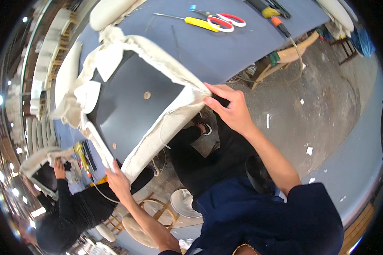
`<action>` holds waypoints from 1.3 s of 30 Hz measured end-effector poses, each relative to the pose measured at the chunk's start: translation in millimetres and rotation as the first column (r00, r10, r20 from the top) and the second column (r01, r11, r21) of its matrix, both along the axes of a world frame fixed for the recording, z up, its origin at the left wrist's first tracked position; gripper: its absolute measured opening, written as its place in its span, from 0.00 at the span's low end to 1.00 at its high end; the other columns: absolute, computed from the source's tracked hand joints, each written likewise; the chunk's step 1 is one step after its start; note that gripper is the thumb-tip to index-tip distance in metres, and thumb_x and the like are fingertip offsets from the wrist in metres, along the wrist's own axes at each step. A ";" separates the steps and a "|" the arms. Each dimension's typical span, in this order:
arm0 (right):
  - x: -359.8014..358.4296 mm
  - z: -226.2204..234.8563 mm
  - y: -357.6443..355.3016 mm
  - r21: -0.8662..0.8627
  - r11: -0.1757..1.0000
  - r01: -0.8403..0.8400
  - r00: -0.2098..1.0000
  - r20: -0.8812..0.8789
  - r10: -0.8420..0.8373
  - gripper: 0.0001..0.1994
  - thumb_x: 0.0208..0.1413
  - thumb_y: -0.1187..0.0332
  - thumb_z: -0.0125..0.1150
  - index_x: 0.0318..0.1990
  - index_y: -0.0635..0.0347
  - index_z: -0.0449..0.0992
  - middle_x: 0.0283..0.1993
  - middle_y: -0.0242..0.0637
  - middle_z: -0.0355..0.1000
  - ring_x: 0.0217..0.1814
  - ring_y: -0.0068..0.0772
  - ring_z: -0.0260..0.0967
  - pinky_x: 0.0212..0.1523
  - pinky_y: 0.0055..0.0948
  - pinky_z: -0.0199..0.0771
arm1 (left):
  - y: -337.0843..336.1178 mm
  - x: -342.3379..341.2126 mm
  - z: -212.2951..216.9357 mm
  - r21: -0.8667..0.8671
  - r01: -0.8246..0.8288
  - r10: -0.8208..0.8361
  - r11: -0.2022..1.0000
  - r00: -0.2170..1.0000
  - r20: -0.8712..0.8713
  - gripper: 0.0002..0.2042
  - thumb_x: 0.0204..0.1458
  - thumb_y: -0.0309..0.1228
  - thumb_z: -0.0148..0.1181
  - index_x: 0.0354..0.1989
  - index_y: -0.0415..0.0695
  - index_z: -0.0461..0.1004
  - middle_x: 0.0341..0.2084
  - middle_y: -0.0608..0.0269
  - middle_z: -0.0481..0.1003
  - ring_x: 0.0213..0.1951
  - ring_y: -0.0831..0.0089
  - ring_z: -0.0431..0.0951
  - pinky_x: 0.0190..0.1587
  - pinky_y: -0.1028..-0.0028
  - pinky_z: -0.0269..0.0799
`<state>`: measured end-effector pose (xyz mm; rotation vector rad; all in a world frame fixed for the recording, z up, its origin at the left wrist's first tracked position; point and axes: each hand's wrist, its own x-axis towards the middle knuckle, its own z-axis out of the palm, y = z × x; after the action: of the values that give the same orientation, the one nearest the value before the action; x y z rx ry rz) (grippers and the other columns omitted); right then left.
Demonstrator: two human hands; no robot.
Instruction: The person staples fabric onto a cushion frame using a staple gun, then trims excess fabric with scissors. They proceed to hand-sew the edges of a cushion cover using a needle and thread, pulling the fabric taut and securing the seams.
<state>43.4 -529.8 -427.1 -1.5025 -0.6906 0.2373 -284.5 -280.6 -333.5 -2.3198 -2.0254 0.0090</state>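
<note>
Evidently, the fingers of the left hand point(119, 183) and right hand point(232, 109) clasp two near corners of a square black panel point(132, 102) edged in cream fabric point(174, 120), partly over the flat blue-grey table point(230, 55); matched grips should steady it best.
</note>
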 end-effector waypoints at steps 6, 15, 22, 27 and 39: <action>10.0 12.3 2.8 0.074 0.996 0.049 0.991 0.120 -0.058 0.17 0.49 0.74 0.73 0.48 0.64 0.83 0.51 0.48 0.80 0.50 0.44 0.78 0.52 0.35 0.76 | -67.9 162.9 53.5 0.174 0.802 -0.789 0.572 0.479 0.385 0.21 0.53 0.25 0.66 0.57 0.41 0.74 0.50 0.51 0.75 0.58 0.53 0.72 0.61 0.61 0.66; 24.5 7.5 0.2 0.215 0.970 -0.111 0.989 -0.073 0.129 0.10 0.48 0.80 0.71 0.40 0.65 0.84 0.48 0.47 0.81 0.46 0.40 0.79 0.46 0.31 0.78 | -77.0 264.1 4.9 0.114 0.991 -0.885 -0.066 -0.111 0.453 0.17 0.42 0.17 0.70 0.42 0.41 0.76 0.35 0.57 0.77 0.36 0.57 0.74 0.39 0.64 0.71; 37.3 2.5 23.2 0.084 0.996 -0.001 0.942 -0.333 0.029 0.12 0.53 0.80 0.62 0.45 0.65 0.81 0.39 0.43 0.80 0.42 0.36 0.80 0.44 0.29 0.79 | -75.2 255.5 -15.4 0.318 0.924 -0.910 -0.214 -0.306 0.279 0.18 0.40 0.16 0.71 0.42 0.43 0.77 0.31 0.61 0.76 0.34 0.61 0.76 0.36 0.61 0.72; 25.4 -5.0 6.1 0.204 0.978 -0.032 0.999 0.010 0.031 0.20 0.47 0.85 0.60 0.50 0.64 0.80 0.53 0.45 0.77 0.52 0.38 0.77 0.52 0.32 0.78 | -74.7 263.3 -13.9 0.278 0.956 -0.880 -0.097 -0.213 0.424 0.17 0.40 0.17 0.71 0.41 0.42 0.78 0.31 0.60 0.76 0.32 0.60 0.75 0.35 0.64 0.71; 11.1 -27.1 22.3 0.273 0.962 -0.020 1.000 0.018 0.016 0.28 0.46 0.66 0.76 0.55 0.69 0.78 0.56 0.57 0.76 0.60 0.54 0.75 0.61 0.44 0.74 | -64.5 274.3 -22.9 0.367 0.899 -0.830 -0.237 -0.384 0.405 0.13 0.38 0.22 0.72 0.35 0.39 0.79 0.31 0.62 0.76 0.32 0.66 0.75 0.33 0.69 0.71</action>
<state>54.5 -507.5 -454.1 -1.2350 -0.7186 0.1373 -10.1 -345.0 -356.4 -3.4043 0.7994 -0.6972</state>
